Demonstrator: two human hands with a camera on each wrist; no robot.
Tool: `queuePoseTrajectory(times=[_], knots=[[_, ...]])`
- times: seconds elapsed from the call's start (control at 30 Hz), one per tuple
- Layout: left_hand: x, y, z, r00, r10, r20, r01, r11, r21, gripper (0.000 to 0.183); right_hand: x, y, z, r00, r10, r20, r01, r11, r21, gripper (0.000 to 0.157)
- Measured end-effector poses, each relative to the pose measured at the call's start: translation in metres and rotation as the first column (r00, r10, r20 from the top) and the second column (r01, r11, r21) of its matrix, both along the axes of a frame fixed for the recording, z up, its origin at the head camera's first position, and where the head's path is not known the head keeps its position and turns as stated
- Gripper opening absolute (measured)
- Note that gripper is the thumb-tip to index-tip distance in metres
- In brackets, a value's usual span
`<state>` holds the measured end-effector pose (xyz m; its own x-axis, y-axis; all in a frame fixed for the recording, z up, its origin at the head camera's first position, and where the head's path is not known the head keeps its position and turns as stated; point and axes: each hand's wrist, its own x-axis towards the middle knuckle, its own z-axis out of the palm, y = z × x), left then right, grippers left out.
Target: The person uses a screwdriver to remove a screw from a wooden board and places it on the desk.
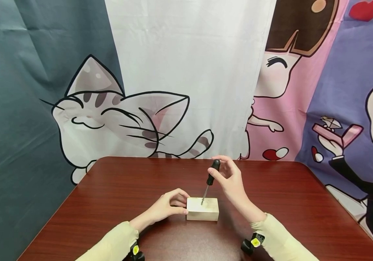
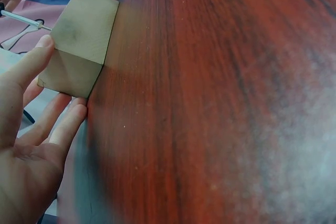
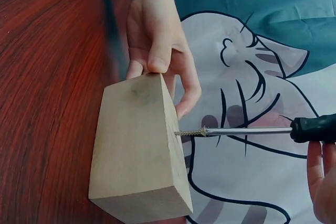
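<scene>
A pale wooden block (image 1: 202, 214) lies on the table, with a screw (image 3: 190, 133) standing in its top face and part of the threads exposed. My left hand (image 1: 164, 209) holds the block's left end, thumb at the near corner and fingers toward the back. The black-handled screwdriver (image 1: 210, 179) is in my right hand (image 1: 231, 180), thumb and fingers around its handle. Its metal shaft (image 3: 249, 130) meets the screw head, leaning slightly in the head view. In the right wrist view only a few fingers of the right hand show, beside the handle.
The reddish-brown wooden table (image 1: 124, 181) reaches back to a hanging cloth (image 1: 186, 54) printed with a cat and cartoon figures. Small black devices (image 1: 251, 244) are strapped at both wrists over pale sleeves.
</scene>
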<state>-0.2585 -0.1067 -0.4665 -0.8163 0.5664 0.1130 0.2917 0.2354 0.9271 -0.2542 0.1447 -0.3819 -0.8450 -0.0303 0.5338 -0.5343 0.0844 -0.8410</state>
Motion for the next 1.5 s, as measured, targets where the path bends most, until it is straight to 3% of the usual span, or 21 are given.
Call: queuePoseTrajectory(times=[0.2, 0.43, 0.7, 1.03, 1.27, 1.5], knots=[[0.0005, -0.0006, -0.0002, 1.000, -0.002, 0.002, 0.002, 1.000, 0.000, 0.043, -0.0003, 0.0024, -0.0001, 1.000, 0.021, -0.014, -0.021, 1.000, 0.021, 0.039], [0.0000, -0.0010, -0.0020, 1.000, -0.005, -0.003, 0.005, 1.000, -0.002, 0.043, -0.0014, 0.0039, -0.0023, 0.979, 0.190, -0.077, -0.191, 0.982, -0.006, 0.045], [0.0001, -0.0010, -0.0029, 1.000, -0.004, 0.004, 0.004, 1.000, -0.006, 0.044, -0.0016, 0.0027, 0.0000, 0.999, 0.013, -0.034, -0.012, 0.999, 0.036, 0.038], [-0.0003, -0.0001, -0.0028, 1.000, -0.002, 0.004, 0.002, 1.000, 0.002, 0.044, -0.0022, 0.0068, 0.0035, 0.998, 0.068, -0.018, -0.067, 0.997, 0.044, 0.038], [-0.0008, 0.0002, -0.0026, 1.000, -0.001, 0.000, 0.001, 1.000, 0.002, 0.043, -0.0029, 0.0055, 0.0014, 0.977, 0.208, -0.050, -0.207, 0.978, 0.019, 0.039], [-0.0015, -0.0001, -0.0026, 1.000, -0.001, -0.003, 0.001, 1.000, 0.005, 0.043, -0.0008, 0.0023, 0.0007, 0.997, 0.054, -0.051, -0.049, 0.994, 0.093, 0.040]])
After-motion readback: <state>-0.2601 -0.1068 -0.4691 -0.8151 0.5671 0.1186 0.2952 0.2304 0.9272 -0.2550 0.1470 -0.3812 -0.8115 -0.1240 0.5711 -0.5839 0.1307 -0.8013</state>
